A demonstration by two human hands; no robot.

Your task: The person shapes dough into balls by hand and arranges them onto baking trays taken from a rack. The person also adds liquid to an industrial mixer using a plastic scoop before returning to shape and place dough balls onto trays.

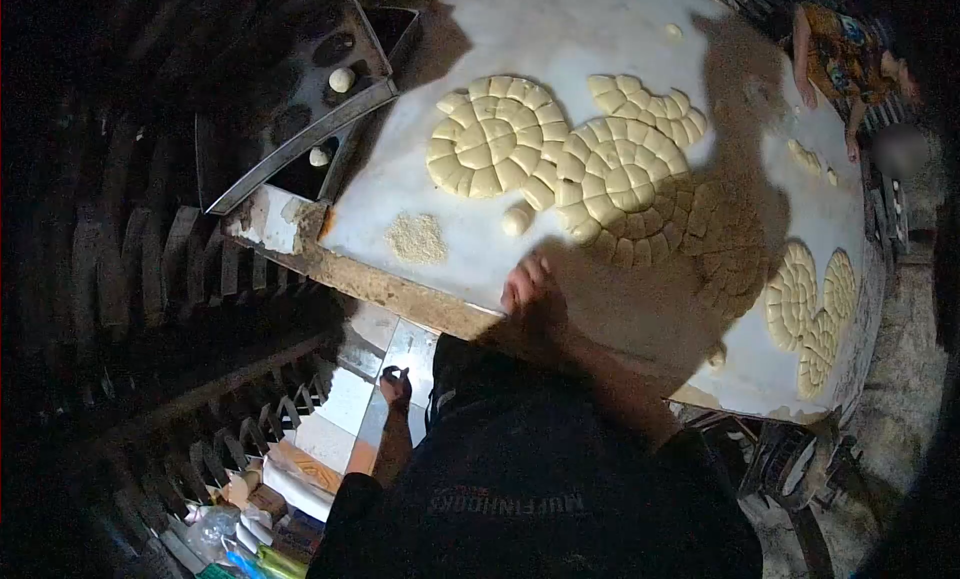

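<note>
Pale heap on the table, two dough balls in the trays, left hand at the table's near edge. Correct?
No: the head view shows the right hand at the near edge of the table; the left hand is off the table. The pale heap on the table and two dough balls in the trays are correct.

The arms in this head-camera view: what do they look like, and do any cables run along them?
They are a person's arms, bare below short black sleeves. The left hand and right hand appear ungloved. The black shirt carries faint lettering. No cables show.
</note>
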